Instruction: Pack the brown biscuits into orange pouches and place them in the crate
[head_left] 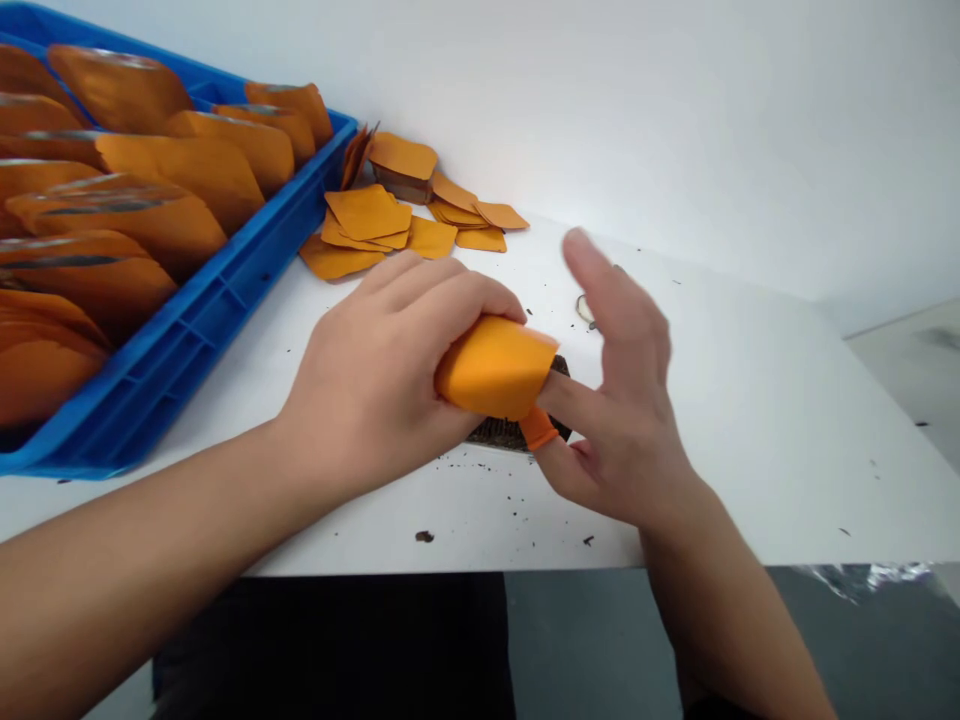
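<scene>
My left hand (382,375) is closed around a curled orange sheet (496,368), held just above a dark brown square pad (501,433) on the white table (750,420). My right hand (622,400) is beside it with fingers spread and raised. Its thumb wears an orange finger cot (538,428) and touches the lower edge of the sheet. The pad is mostly hidden under the sheet and my hands.
A blue crate (202,310) full of stacked orange pouches stands at the left. A loose pile of orange squares (405,215) lies at the back by the wall. Dark crumbs are scattered on the table. A small ring-like object (585,308) lies behind my right hand.
</scene>
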